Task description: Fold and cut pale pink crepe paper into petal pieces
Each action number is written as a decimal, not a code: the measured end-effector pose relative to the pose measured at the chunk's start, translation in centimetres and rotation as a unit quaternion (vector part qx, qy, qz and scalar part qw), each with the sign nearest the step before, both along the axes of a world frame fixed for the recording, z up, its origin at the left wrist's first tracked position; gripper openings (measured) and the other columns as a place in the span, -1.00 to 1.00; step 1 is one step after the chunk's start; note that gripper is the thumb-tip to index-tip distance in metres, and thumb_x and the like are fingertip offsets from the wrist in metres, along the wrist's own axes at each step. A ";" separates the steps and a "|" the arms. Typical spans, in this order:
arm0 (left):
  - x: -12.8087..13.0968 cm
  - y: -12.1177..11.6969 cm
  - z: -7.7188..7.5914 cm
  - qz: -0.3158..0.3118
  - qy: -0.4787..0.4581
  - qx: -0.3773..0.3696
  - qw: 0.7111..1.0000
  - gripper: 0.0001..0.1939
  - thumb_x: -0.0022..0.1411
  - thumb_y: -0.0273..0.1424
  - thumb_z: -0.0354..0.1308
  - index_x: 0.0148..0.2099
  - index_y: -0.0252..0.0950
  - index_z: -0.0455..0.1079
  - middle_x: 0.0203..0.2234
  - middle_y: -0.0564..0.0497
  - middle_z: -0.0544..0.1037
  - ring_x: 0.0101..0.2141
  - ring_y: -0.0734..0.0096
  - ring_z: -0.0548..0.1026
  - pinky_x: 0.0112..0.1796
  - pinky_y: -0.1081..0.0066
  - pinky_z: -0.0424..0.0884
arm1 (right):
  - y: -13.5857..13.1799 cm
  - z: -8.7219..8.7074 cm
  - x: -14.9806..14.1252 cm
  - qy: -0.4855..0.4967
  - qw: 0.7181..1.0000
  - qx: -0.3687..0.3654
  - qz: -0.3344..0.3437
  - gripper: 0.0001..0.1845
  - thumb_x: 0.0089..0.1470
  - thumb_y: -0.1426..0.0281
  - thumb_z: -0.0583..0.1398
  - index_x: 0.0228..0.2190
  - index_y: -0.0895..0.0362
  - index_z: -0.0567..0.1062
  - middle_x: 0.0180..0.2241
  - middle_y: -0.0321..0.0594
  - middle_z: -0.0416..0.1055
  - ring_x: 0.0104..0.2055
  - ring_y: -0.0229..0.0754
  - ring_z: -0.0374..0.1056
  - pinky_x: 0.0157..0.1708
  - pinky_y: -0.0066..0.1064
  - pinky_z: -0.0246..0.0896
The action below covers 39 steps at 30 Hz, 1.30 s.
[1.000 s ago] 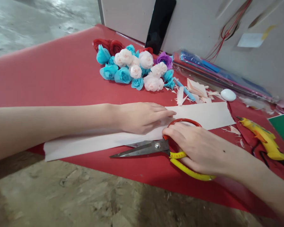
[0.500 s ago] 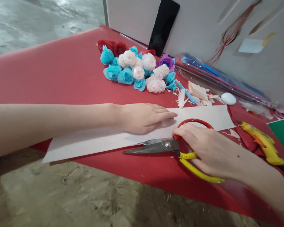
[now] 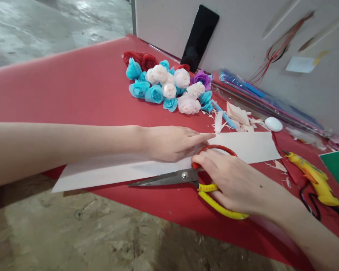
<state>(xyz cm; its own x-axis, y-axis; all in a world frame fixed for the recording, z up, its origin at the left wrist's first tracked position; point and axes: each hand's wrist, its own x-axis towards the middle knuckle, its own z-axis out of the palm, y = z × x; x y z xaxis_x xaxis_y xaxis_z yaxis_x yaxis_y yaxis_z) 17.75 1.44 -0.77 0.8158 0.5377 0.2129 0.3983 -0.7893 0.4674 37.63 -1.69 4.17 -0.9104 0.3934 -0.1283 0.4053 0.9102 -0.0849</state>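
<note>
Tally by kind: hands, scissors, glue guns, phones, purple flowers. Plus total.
Hands: 2 (left hand, right hand)
Scissors: 1 pair
Yellow glue gun: 1
Black phone: 1
Purple flower: 1
Total: 6

The paper strip is white. The scissors have red and yellow handles. The flowers are blue, pale pink, red and purple.

A pale grey panel rises at one o'clock behind the red surface. Mottled floor shows at seven o'clock and, catching light, at eleven.
</note>
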 end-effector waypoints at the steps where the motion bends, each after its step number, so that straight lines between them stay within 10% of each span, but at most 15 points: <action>1: 0.0 0.0 0.0 -0.002 0.001 0.002 1.000 -0.49 0.33 -0.49 -0.17 0.30 -0.45 -0.07 0.04 -0.24 0.43 0.00 0.26 0.39 -0.03 0.37 0.27 | 0.0 -0.1 -0.1 -0.002 1.000 -0.005 -0.001 -0.58 -0.16 0.59 0.06 -0.16 0.25 0.30 -0.33 -0.11 0.34 -0.31 -0.07 0.26 -0.34 -0.29 0.20; 22: -0.1 0.0 0.0 -0.020 0.010 0.002 1.000 -0.46 0.33 -0.49 -0.17 0.32 -0.46 -0.14 0.15 -0.18 0.34 0.09 0.25 0.32 0.05 0.35 0.20 | 0.7 0.2 -0.8 -0.054 0.997 -0.023 0.047 -0.75 -0.16 0.67 0.02 -0.40 0.17 0.32 -0.51 -0.24 0.30 -0.53 -0.21 0.17 -0.53 -0.40 -0.05; 39: 0.1 0.0 -0.2 -0.008 0.011 0.001 1.000 -0.44 0.31 -0.50 -0.19 0.31 -0.54 -0.14 0.14 -0.24 0.33 0.07 0.23 0.33 0.04 0.33 0.23 | -0.3 0.5 -0.6 -0.031 0.999 -0.012 0.013 -0.65 -0.15 0.56 0.06 -0.22 0.23 0.32 -0.39 -0.14 0.34 -0.38 -0.09 0.26 -0.42 -0.31 0.15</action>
<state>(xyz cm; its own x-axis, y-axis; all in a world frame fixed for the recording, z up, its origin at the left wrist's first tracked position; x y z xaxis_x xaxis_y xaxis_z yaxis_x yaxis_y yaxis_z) 17.88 1.48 -0.93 0.8283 0.5251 0.1956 0.3964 -0.7958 0.4578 37.06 -1.95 4.66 -0.9100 0.3664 -0.1941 0.3871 0.9185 -0.0811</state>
